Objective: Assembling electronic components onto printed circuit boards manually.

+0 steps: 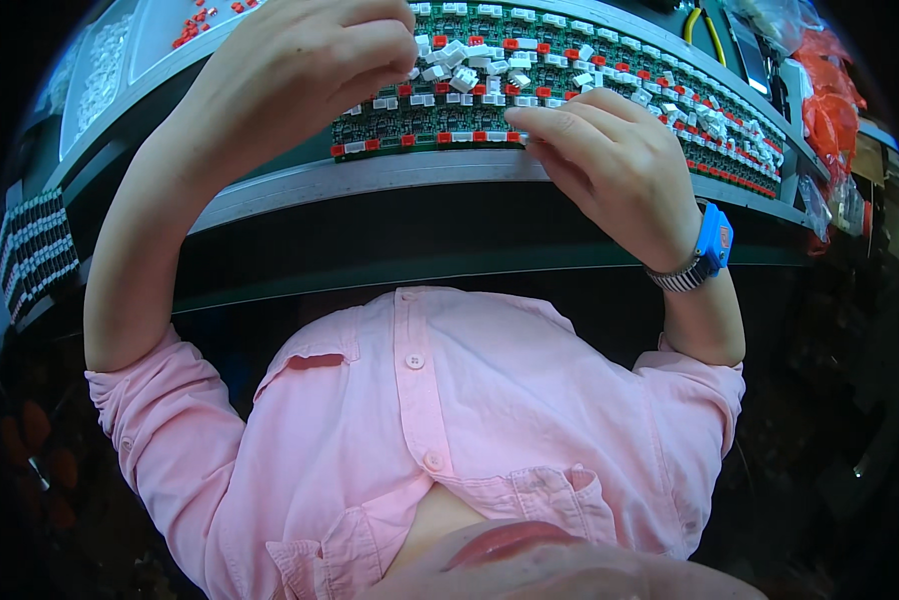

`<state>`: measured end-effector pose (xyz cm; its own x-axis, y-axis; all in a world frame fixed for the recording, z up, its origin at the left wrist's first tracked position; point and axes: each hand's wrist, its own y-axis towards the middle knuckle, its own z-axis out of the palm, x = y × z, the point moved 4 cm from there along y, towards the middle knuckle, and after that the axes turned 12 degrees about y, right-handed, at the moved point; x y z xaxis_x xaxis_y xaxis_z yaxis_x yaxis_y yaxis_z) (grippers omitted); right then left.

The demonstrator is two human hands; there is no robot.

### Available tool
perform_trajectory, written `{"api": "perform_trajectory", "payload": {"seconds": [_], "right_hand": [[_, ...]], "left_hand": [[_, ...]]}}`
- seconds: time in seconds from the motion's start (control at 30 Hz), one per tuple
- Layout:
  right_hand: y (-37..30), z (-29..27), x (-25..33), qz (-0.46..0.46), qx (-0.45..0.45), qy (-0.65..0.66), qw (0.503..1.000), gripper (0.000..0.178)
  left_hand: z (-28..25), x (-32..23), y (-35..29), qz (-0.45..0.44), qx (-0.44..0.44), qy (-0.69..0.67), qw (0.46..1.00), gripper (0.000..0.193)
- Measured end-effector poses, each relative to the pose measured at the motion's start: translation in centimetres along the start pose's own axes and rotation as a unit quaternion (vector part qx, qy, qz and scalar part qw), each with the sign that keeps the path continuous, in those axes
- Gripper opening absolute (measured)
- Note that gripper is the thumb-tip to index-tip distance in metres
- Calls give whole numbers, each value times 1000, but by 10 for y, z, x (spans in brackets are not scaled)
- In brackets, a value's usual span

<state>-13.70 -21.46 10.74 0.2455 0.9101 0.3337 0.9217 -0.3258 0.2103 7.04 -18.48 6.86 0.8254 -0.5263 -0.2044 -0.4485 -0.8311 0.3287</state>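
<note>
Rows of green circuit boards [395,122] lie side by side, fitted with white and red connectors along their edges. Loose white connectors [462,78] are heaped on top of them, between my two hands. My left hand [335,60] is over the left end of the boards with its fingers curled closed; whatever they may hold is hidden. Low over the front rows, my right hand [615,155] has thumb and fingers drawn together near a white connector. I cannot make out what is in that pinch. A blue wrist strap [713,240] with a metal band circles my right wrist.
A metal rail [370,178] runs along the near edge. At the left are a bin of white connectors [102,75], a white tray [155,40] with red pieces, and stacked boards [38,250]. Yellow-handled pliers [712,38] and a red plastic bag [830,90] lie right.
</note>
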Motion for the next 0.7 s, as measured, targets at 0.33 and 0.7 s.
{"api": "perform_trajectory", "payload": {"seconds": [0.33, 0.7], "right_hand": [[60, 28, -15, 10, 13, -21, 1000, 8], [83, 24, -15, 66, -21, 133, 989, 7]], "left_hand": [[-32, 0, -18, -5, -99, -115, 988, 13], [-21, 17, -24, -137, -133, -224, 956, 14]]}}
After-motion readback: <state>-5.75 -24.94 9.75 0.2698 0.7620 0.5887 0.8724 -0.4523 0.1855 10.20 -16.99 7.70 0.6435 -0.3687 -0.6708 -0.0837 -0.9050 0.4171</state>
